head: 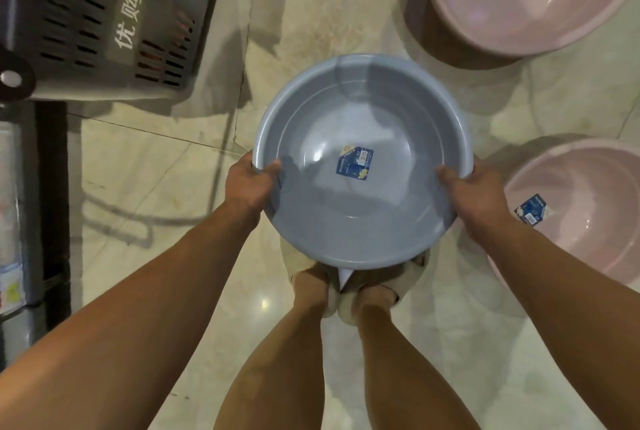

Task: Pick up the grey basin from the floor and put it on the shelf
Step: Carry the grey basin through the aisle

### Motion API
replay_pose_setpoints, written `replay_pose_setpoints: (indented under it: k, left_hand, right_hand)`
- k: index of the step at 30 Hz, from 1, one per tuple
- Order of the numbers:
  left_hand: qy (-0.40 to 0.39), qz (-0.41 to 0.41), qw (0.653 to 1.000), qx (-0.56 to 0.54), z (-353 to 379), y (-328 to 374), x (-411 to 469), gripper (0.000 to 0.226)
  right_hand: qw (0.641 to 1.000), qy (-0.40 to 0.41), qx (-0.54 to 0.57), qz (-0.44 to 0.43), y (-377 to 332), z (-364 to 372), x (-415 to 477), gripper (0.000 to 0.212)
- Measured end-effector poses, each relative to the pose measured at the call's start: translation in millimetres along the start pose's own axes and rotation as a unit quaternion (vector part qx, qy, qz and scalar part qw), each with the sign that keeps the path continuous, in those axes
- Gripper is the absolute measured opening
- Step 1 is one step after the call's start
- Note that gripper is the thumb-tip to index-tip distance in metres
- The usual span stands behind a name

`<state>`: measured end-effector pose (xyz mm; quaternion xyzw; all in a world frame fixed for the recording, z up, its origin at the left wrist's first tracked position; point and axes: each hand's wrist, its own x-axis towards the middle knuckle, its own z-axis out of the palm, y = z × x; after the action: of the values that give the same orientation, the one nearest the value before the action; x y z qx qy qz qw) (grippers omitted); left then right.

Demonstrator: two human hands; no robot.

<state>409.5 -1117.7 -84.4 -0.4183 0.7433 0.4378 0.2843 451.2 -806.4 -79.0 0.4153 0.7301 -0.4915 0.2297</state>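
Note:
The grey basin (363, 111) is round, with a blue label stuck on its inner bottom, and it sits in the middle of the view above my feet. My left hand (247, 184) grips its rim on the left, thumb inside the bowl. My right hand (474, 192) grips the rim on the right in the same way. The basin hides the front of my shoes. I cannot tell whether its base touches the floor.
A pink basin (519, 24) lies on the marble floor at the top right, and another pink basin (588, 222) at the right edge. A dark slotted basket (104, 14) with white characters stands at the top left. A dark shelf unit's edge (31, 204) runs down the left side.

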Motion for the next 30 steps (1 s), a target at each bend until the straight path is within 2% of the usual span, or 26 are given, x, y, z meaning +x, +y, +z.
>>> replay_pose_setpoints:
  k: [5,9,11,16,21,24,26,30]
  left_hand:
    - [-0.042,0.024,0.999,0.006,-0.3,-13.0,9.1,0.044]
    - [-0.065,0.025,0.997,-0.026,-0.9,-16.0,12.7,0.057]
    - [-0.060,0.019,0.997,-0.034,0.2,-15.9,11.1,0.055]
    - [-0.046,0.012,0.998,-0.040,-7.0,-1.3,-13.4,0.031]
    - [-0.063,0.027,0.997,-0.024,-27.1,25.8,-61.2,0.038]
    - [-0.072,0.038,0.997,-0.018,-35.6,47.5,-92.6,0.030]
    - [-0.078,0.047,0.996,0.002,-38.7,61.4,-111.7,0.038]
    - [-0.110,0.066,0.991,0.021,-34.3,88.9,-147.2,0.050]
  right_hand:
    - [0.999,0.006,0.039,0.006,15.0,7.8,6.9,0.036]
    - [0.997,-0.012,0.071,0.020,17.8,7.3,11.4,0.032]
    - [0.996,-0.019,0.080,0.021,16.8,6.4,9.8,0.031]
    - [0.996,0.000,0.086,0.030,9.2,-8.1,-12.9,0.027]
    - [0.994,0.022,0.096,0.057,-1.3,-39.5,-64.2,0.015]
    - [0.990,0.042,0.114,0.066,-13.7,-62.5,-101.5,0.024]
    - [0.988,0.054,0.126,0.072,-18.4,-77.0,-124.3,0.032]
    - [0.981,0.082,0.154,0.084,-19.3,-107.7,-161.4,0.035]
